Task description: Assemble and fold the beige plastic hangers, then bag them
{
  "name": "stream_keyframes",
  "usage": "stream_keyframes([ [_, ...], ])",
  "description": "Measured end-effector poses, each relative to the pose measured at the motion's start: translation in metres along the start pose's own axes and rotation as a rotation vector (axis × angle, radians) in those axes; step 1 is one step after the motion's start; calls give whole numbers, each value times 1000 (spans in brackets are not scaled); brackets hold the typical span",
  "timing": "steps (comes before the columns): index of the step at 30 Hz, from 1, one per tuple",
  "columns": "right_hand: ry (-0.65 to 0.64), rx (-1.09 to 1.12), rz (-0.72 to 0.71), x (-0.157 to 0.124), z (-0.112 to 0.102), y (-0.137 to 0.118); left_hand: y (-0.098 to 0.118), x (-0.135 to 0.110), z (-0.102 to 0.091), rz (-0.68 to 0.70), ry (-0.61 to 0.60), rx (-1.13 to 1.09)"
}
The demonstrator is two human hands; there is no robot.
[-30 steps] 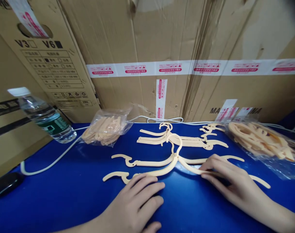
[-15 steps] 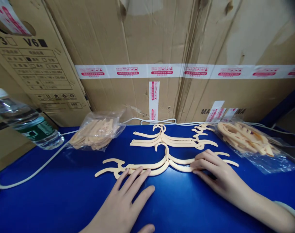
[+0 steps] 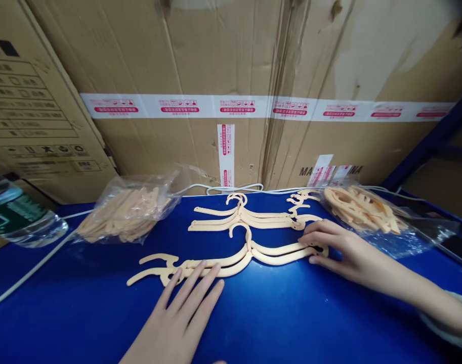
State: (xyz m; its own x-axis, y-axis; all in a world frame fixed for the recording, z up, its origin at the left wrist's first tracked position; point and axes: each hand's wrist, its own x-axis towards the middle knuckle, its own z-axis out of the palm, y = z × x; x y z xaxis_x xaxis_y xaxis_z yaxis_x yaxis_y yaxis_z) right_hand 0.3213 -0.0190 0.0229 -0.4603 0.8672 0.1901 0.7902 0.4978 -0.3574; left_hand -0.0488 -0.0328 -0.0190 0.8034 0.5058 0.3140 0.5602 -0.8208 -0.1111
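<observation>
Two beige clothes hangers (image 3: 276,260), close side by side on the blue bench (image 3: 272,313), front and centre, with a hook toward the cardboard boxes (image 3: 170,151) behind. Spreads the fingers of the left hand (image 3: 181,308) over the hangers' left arms, with fingertips lying on them, just beside the jointed, curved ends. Pinches the right end between thumb and fingers of the right hand (image 3: 340,253), covering part of it; cannot tell how firmly. Just behind, a second group of hangers (image 3: 261,220), with small curved parts (image 3: 301,199) near its right side. At left, a clear plastic bag (image 3: 166,186) of beige strips (image 3: 124,217); at right, beyond the right hand, another clear bag (image 3: 424,230) of curved beige pieces (image 3: 363,207). At the left edge, partly cut off, a green-labelled bottle (image 3: 18,217) near a white cable (image 3: 33,270).
</observation>
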Motion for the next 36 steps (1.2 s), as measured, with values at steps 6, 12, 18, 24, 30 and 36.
stream_keyframes([
  [6, -55, -30, 5, 3, 4, -5, 1, 0, 6, -11, 45, 7],
  [12, -66, 23, -16, 3, 0, -4, 6, 2, 7, -133, 21, -73],
  [18, -109, 14, -23, 3, 0, -5, 3, -1, 17, -120, 37, 3],
  [24, -78, 14, -26, 3, -1, -5, 2, -3, 21, -121, 40, 29],
  [30, 15, -48, -15, -1, -3, -6, 5, -1, 12, -134, 35, -36],
  [36, 432, -26, 39, -5, -7, -5, -4, 4, 0, 132, -33, -107],
])
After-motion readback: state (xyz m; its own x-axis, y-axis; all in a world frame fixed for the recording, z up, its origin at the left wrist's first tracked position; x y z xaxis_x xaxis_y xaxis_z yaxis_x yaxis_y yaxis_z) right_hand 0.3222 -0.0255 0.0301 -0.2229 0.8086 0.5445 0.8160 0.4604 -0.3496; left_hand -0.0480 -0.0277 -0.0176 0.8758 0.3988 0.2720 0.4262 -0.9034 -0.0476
